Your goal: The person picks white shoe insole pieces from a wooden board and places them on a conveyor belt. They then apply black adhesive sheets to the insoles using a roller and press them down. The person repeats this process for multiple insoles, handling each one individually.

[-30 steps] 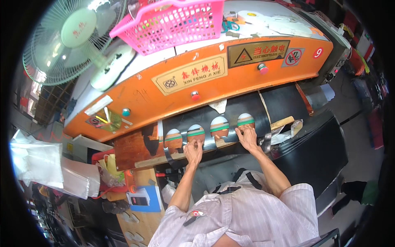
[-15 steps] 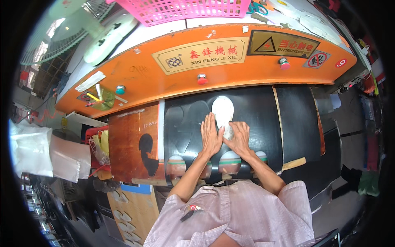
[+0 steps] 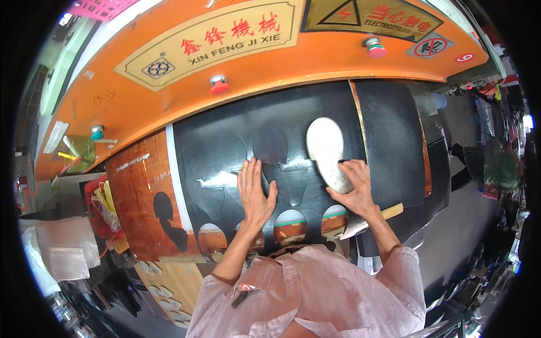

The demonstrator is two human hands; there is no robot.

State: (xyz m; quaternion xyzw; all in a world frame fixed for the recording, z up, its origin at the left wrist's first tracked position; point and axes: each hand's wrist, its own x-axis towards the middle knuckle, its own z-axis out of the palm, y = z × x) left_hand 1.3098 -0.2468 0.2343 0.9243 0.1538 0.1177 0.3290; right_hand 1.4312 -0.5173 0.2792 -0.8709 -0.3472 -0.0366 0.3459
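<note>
A white sole-shaped plate [image 3: 325, 141] lies on a black sheet [image 3: 307, 101], its broad end pointing away from me. My right hand [image 3: 357, 188] grips its narrower near part between thumb and fingers. To the left, my left hand [image 3: 256, 197] rests flat on the sheet, fingers stretched out and thumb apart, holding nothing. Around it, sole-shaped outlines [image 3: 270, 143] mark the sheet. Along the near edge, rounded cut-outs [image 3: 290, 225] show the red-brown board beneath.
An orange machine beam [image 3: 191, 107] with red buttons [image 3: 219, 84] spans the far side. Another dark sheet [image 3: 391, 141] lies at the right, with a wooden strip [image 3: 393, 210] nearby. At the left are a bare board [image 3: 135, 197] and a red basket [image 3: 96, 208].
My hands have moved apart. The white plate has shifted right over the sheet with my right hand, while my left hand has left its side. The view has swung rightward and closer.
</note>
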